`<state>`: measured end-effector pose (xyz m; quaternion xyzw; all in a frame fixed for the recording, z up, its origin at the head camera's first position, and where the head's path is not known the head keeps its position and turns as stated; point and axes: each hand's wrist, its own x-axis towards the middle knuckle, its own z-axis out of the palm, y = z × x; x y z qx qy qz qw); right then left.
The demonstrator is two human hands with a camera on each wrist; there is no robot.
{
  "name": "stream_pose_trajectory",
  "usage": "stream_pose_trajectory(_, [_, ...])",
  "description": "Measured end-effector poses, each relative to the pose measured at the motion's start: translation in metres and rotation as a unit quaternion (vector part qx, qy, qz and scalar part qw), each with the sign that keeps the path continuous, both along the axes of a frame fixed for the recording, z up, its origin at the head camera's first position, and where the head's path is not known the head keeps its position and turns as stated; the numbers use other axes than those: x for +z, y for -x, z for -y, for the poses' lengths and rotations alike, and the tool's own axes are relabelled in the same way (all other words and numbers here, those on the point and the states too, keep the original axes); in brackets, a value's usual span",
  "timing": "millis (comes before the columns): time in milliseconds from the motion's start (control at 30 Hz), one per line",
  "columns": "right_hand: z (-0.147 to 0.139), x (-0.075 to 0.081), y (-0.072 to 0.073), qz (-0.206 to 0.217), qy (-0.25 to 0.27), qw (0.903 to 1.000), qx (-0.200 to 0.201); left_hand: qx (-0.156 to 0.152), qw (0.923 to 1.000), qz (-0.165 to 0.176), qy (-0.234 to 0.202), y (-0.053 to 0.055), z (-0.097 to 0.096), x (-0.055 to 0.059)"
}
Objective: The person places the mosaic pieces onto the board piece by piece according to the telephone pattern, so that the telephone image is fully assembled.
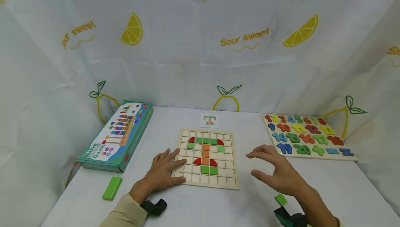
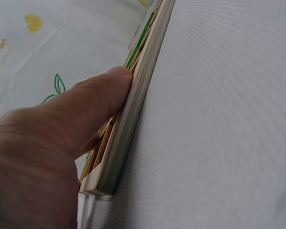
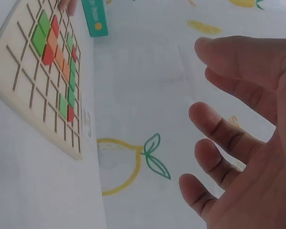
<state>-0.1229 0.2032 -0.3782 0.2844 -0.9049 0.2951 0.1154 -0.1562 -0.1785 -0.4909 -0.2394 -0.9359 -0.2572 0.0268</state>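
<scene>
A wooden grid board (image 1: pixel 229 178) lies flat on the table, with red, green and orange pieces set in its squares in a T-like pattern. My left hand (image 1: pixel 164 171) rests on the board's left edge, fingers spread; in the left wrist view the thumb (image 2: pixel 93 102) touches the rim. To the right of the board my right hand (image 1: pixel 279 171) hovers, thumb and fingers apart, holding nothing. The right wrist view shows its fingers (image 3: pixel 224 126) loosely bent around bare air. Behind the board lies a small pattern card (image 1: pixel 209 120) printed with a similar coloured figure.
A green-edged game box (image 1: pixel 117 133) stands at the left. On the right lies a number puzzle board (image 1: pixel 307 136). One long green block (image 1: pixel 112 188) is near my left forearm, and a small green block (image 1: pixel 281 199) sits by my right wrist. A printed curtain (image 1: pixel 187 63) hangs behind.
</scene>
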Motion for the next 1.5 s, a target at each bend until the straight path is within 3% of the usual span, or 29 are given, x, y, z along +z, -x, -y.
stream_pose_trajectory(167, [-0.030, -0.004, -0.004, 0.022, -0.021, 0.9995, 0.003, 0.001, 1.0000, 0.003, 0.001, 0.000, 0.000, -0.002])
stream_pose_trajectory(300, [-0.053, -0.015, -0.005, 0.074, -0.033, 0.9966, 0.010, 0.001, 1.0000, 0.002, 0.003, 0.000, 0.000, -0.003])
stream_pose_trajectory(500, [-0.081, -0.033, -0.001, 0.183, -0.023, 0.9828, 0.008, 0.001, 1.0000, 0.000, 0.003, 0.000, 0.000, -0.001])
stream_pose_trajectory(733, [-0.102, -0.049, 0.000, 0.253, -0.036, 0.9665, 0.018, 0.002, 1.0000, 0.004, 0.009, 0.000, 0.000, -0.002])
stream_pose_trajectory(1033, [-0.114, -0.063, -0.003, 0.285, -0.088, 0.9542, 0.025, 0.002, 1.0000, 0.001, 0.008, 0.000, 0.000, 0.000])
stream_pose_trajectory(1500, [-0.107, -0.073, -0.004, 0.234, -0.127, 0.9639, 0.000, 0.005, 0.9999, 0.000, 0.011, 0.000, 0.000, 0.000])
